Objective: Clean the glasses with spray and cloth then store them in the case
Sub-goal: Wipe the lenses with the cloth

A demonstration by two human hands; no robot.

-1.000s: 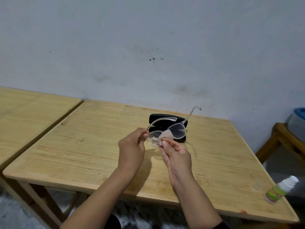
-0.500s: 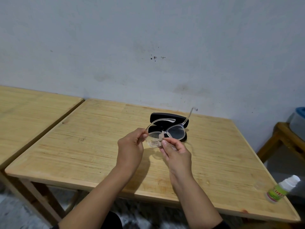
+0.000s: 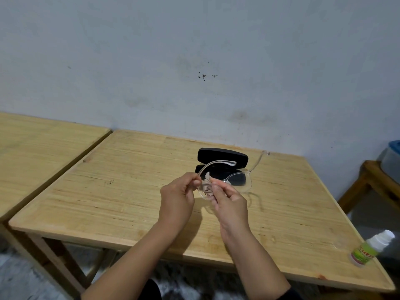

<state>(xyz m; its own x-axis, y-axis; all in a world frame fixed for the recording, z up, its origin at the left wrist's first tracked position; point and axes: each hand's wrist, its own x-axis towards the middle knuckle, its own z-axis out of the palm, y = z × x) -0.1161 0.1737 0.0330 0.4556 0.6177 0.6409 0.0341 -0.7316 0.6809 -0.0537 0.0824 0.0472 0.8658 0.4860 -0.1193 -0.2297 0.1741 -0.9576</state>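
**A:** Shifted a bit since a second ago: clear-framed plastic glasses (image 3: 232, 180) tipped so the far lens swings out right, small beige cleaning cloth (image 3: 207, 182) now bunched on the near lens instead of spread flat.

**B:** Yep. Left hand (image 3: 178, 198) pinching the frame at its left corner, fingers curled around the hinge end. Right hand (image 3: 229, 201) pinching the cloth against the near lens, thumb and fingers closed on it.

**A:** Held up off the light wooden table (image 3: 134, 191), both temple arms unfolded, pointing away toward the wall.

**B:** Directly behind: black oblong hard case (image 3: 223, 158), lid up, sitting on the table near its back edge. Partly hidden by the glasses.

**A:** Small white-capped spray bottle with green label (image 3: 368, 250) lying tilted at the table's near right corner, well apart from both hands.

**B:** Second wooden table (image 3: 43, 148) butted up on the left. Blue-lidded container (image 3: 392, 156) on a wooden stand far right, mostly cut off.
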